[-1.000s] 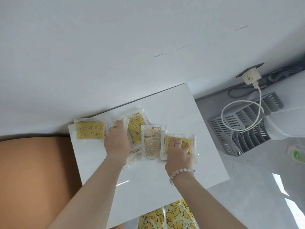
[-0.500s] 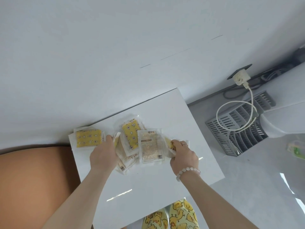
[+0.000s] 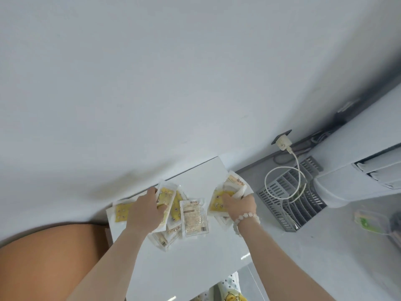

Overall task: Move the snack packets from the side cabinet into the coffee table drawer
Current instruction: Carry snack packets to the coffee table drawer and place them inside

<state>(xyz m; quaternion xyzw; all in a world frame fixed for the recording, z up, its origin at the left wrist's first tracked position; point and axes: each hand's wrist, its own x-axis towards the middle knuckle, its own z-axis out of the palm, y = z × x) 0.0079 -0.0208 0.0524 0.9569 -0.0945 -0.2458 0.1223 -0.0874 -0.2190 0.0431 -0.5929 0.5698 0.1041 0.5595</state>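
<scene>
Several yellow-and-white snack packets lie on the white cabinet top (image 3: 195, 261) against the wall. My left hand (image 3: 146, 210) grips a yellow packet (image 3: 165, 195) lifted off the pile. My right hand (image 3: 239, 205) holds a bunch of packets (image 3: 227, 193) raised near the cabinet's right edge. One packet with its printed back up (image 3: 193, 215) lies flat between my hands. Another yellow packet (image 3: 121, 211) lies at the far left, partly under my left hand. A few more packets (image 3: 167, 235) sit under my left wrist.
An orange-brown rounded seat (image 3: 43, 261) borders the cabinet on the left. To the right on the floor stand a grey slatted rack (image 3: 288, 203), a white cable and plug (image 3: 284, 146), and a white appliance (image 3: 358, 166). My duck-patterned clothing (image 3: 230, 294) shows below.
Both hands have closed on packets and lifted them off the pile; my right hand moved right and up with its bunch. The camera tilted upward.
</scene>
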